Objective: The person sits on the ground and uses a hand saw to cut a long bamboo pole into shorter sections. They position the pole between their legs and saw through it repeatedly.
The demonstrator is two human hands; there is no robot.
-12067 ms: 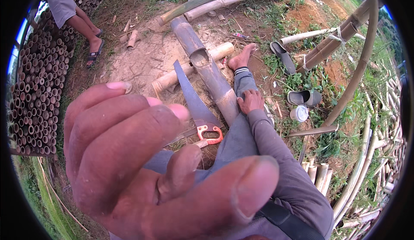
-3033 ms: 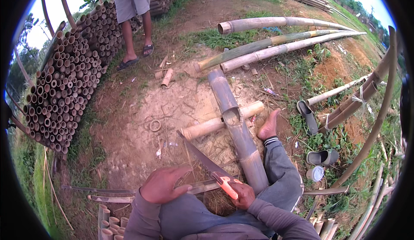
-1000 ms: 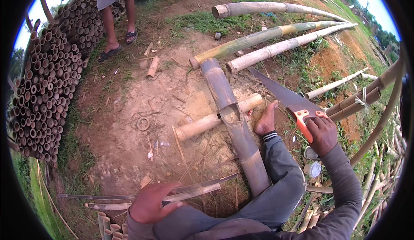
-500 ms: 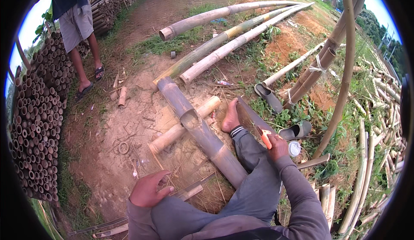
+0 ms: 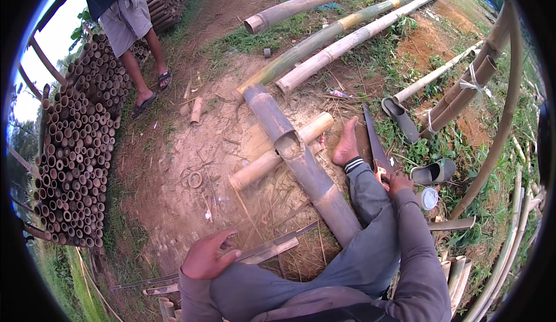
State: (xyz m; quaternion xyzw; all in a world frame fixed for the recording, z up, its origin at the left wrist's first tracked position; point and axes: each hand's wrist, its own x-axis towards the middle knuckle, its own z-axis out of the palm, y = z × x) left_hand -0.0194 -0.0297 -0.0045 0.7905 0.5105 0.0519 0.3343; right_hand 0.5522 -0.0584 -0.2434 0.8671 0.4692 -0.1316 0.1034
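My right hand (image 5: 401,184) is closed around the orange handle of a handsaw (image 5: 375,139), low beside my right foot. The saw's dark blade points away from me, just right of the foot. Over my left thigh hovers my left hand (image 5: 209,255), empty, thumb apart from loosely bent fingers. Between my legs a thick grey bamboo pole (image 5: 325,190) slants away, its near end by my right thigh. It lies across a shorter pale bamboo piece (image 5: 255,170), and a cut opening shows in it near the crossing.
Long bamboo poles (image 5: 347,44) stretch off at the far right. Slip-on shoes (image 5: 433,172) and a clear plastic cup (image 5: 428,198) stand right of me. Tied bamboo (image 5: 463,96) leans beyond them. A person (image 5: 139,50) stands far left by stacked bamboo tubes (image 5: 78,165).
The view has swung left, so the scene sits farther right. The saw blade has turned slightly away from my foot, with my right hand still at its handle. My left hand stays near my thigh.
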